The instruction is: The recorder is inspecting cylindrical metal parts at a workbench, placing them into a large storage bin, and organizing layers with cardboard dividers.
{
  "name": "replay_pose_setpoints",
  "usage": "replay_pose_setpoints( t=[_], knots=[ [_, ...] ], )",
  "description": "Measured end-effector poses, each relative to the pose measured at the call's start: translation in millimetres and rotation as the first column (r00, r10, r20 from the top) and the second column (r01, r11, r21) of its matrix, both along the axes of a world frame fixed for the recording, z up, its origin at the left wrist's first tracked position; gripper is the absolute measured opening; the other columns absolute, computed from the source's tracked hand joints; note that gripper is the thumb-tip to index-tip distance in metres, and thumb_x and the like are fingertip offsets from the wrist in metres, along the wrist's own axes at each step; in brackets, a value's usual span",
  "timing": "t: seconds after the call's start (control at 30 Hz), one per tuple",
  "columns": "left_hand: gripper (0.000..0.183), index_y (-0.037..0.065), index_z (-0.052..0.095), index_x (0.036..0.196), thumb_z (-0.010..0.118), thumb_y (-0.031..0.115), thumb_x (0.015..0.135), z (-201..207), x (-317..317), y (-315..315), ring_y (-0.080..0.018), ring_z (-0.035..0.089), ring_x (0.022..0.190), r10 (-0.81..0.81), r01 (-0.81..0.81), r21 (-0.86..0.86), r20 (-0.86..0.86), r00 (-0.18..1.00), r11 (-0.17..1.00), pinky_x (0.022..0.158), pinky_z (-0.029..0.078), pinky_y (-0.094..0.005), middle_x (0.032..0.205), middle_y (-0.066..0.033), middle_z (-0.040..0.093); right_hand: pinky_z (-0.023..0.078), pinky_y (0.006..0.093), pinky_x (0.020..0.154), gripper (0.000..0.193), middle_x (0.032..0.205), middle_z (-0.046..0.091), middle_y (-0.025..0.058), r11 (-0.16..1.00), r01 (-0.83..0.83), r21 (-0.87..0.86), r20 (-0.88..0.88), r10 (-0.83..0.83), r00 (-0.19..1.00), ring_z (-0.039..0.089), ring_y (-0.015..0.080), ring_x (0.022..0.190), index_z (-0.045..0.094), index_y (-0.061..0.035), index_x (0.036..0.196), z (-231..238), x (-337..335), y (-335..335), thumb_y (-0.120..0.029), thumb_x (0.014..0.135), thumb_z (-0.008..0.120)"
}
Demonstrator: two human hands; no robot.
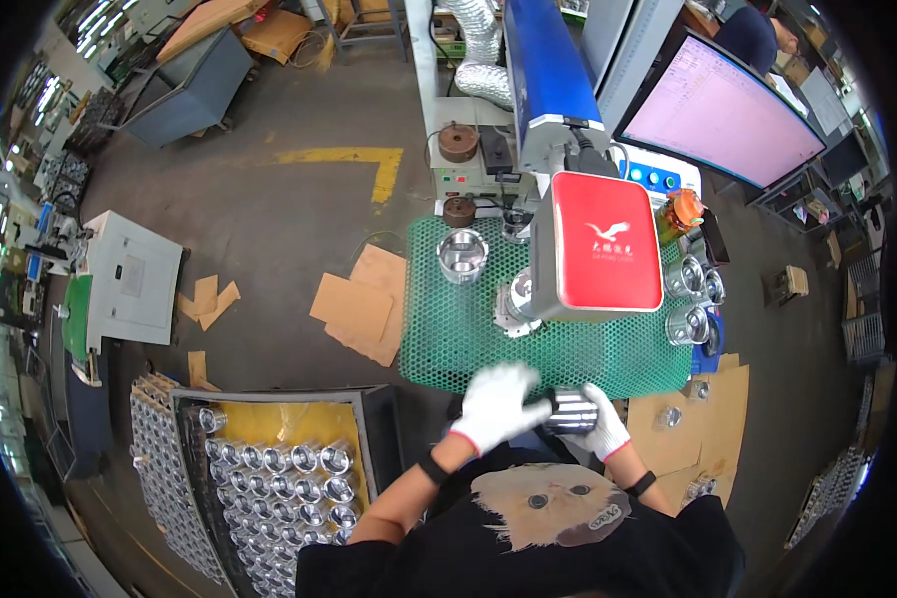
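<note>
My right hand (606, 427), in a white knit glove, is closed around a shiny metal piston (571, 411) with dark bands, held just off the mat's near edge. Its glove covers the right end of the piston. My left hand (498, 407), gloved likewise, is beside it, slightly blurred, with the fingers stretched forward and the thumb pointing toward the piston; whether the thumb touches it I cannot tell. Another piston (463, 256) stands on the green mesh mat (439, 349). A further metal piece (516, 302) sits in a fixture, partly hidden under the red-topped machine head (608, 244).
Several pistons (686, 326) stand at the mat's right edge, near an orange-lidded jar (683, 211). A bin (384, 419) with rows of pistons is at my left. A monitor (723, 110) stands far right. Cardboard (723, 419) lies right of me. Another person (747, 40) is behind the monitor.
</note>
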State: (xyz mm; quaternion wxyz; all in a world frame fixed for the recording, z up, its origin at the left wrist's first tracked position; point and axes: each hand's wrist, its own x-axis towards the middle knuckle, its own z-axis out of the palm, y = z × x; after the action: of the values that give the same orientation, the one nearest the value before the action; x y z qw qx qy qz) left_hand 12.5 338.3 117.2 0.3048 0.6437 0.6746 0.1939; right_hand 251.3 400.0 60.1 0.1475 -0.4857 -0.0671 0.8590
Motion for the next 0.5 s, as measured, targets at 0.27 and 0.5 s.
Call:
replay_pose_setpoints(
  t=[0.27, 0.5],
  knots=[
    [0.046, 0.01, 0.051, 0.129, 0.059, 0.025, 0.086, -85, -29, 132, -0.0327, 0.059, 0.094, 0.274, -0.296, 0.28, 0.116, 0.955, 0.913, 0.079, 0.05, -0.0405, 0.112, -0.0153, 0.051, 0.061, 0.0388, 0.07, 0.043, 0.102, 0.072, 0.01, 0.988, 0.018, 0.153, 0.261, -0.058, 0.963, 0.072, 0.024, 0.085, 0.062, -0.0078, 0.116, 25, 27, 50, -0.044, 0.095, 0.051],
    [0.085, -0.002, 0.037, 0.143, 0.083, 0.015, 0.074, -76, -64, 78, -0.0229, 0.061, 0.107, 0.561, -0.682, 0.037, 0.538, 0.629, 0.73, 0.092, 0.052, -0.0349, 0.129, -0.0155, 0.053, 0.052, 0.0375, 0.07, 0.036, 0.085, 0.067, 0.0054, 0.379, -0.414, 0.828, 0.524, -0.26, 0.811, 0.065, 0.0211, 0.08, 0.063, -0.0049, 0.11, -74, -40, 127, -0.036, 0.092, 0.059]
  ],
)
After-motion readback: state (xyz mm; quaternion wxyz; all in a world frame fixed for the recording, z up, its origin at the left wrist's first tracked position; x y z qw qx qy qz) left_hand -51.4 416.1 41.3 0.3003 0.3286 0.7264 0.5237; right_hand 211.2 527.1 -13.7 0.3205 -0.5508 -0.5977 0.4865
